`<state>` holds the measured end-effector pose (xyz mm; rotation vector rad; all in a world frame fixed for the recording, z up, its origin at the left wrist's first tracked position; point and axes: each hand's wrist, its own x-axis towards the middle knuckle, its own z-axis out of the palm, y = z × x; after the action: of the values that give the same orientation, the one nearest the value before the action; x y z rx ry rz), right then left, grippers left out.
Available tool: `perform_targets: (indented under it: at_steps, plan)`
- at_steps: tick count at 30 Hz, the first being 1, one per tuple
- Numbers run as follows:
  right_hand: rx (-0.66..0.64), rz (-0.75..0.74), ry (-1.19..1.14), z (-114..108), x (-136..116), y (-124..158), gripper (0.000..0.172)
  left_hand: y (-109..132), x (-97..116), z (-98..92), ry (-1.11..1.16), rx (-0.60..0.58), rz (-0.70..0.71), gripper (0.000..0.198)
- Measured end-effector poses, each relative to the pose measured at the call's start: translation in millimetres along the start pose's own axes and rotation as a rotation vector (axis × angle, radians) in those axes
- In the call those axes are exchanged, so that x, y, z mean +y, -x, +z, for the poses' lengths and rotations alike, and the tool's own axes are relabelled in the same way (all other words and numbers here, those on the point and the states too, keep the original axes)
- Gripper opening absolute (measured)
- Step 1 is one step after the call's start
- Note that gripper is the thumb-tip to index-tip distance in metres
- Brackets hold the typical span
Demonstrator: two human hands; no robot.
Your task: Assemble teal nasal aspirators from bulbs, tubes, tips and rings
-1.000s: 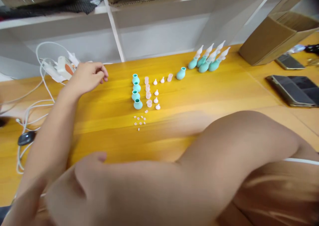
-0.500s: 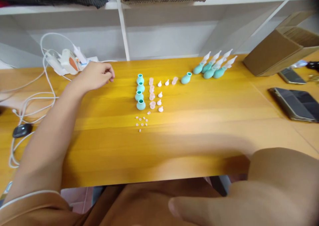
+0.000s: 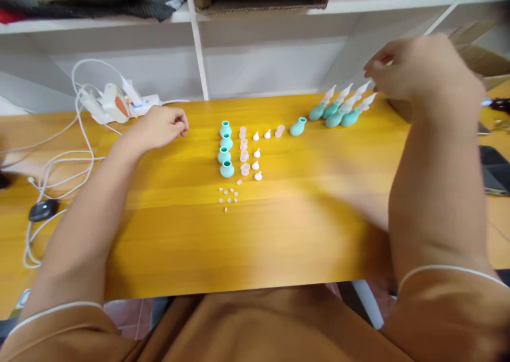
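My left hand rests on the table at the left, fingers curled in with nothing showing in them. My right hand is raised at the back right, fingers bent and apart, its fingertips close to the pointed white tips of several teal squeeze bulbs with clear nozzles. Whether it touches a tip I cannot tell. Left of these lies one teal bulb without a nozzle. In the middle stand a column of open teal bulbs, clear pink connectors, small white tips and tiny pink rings.
White cables and a power strip lie at the left, with a black mouse. A cardboard box and a dark phone are at the right, partly behind my right arm. White shelving runs along the back.
My right hand has swung from low at the front right up to the back right, over the nozzle-fitted bulbs. My left hand stays on the table; the view has shifted slightly.
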<state>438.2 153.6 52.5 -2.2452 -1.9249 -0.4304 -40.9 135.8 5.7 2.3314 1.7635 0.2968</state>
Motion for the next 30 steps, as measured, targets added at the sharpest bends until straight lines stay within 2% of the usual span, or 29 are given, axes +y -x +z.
perform_targets:
  at_steps: [3,7,11,15,17,19,23,24,25,26,28,30]
  plan:
    - [-0.092,0.18,-0.018,20,0,-14,0.042,-1,-1,0.3,-0.023,0.003,0.007,0.021]
    - [-0.088,0.189,-0.044,35,-1,-16,0.047,1,3,-1.2,-0.028,0.014,0.017,0.022]
    - [-0.228,0.194,-0.057,45,0,-20,0.06,3,6,-2.3,-0.022,0.017,0.011,0.024]
    - [-0.171,0.099,-0.037,49,-3,-20,0.038,4,6,-4.9,-0.025,0.054,0.019,0.025]
    - [-0.175,0.063,-0.043,42,-3,-15,0.033,8,10,-8.6,-0.013,0.083,0.035,0.025]
    - [-0.153,0.003,-0.037,25,-2,-7,0.031,17,21,-13.8,0.037,0.119,0.086,0.023]
    - [0.045,-0.256,-0.156,-23,-12,27,0.011,51,66,-20.6,0.168,0.193,0.278,0.017]
    - [0.067,-0.323,-0.212,-34,-20,40,0.005,61,80,-19.6,0.175,0.238,0.326,0.015]
    - [0.058,-0.38,-0.282,-42,-29,53,0.007,69,93,-17.1,0.176,0.274,0.372,0.014]
    - [0.021,-0.46,-0.408,-48,-40,67,0.009,76,104,-13.2,0.173,0.298,0.415,0.015]
    - [-0.008,-0.603,-0.751,-52,-65,94,0.007,85,119,-2.6,0.2,0.268,0.454,0.031]
    - [-0.06,-0.671,-1.085,-47,-91,116,0.018,85,126,8.7,0.306,0.208,0.451,0.048]
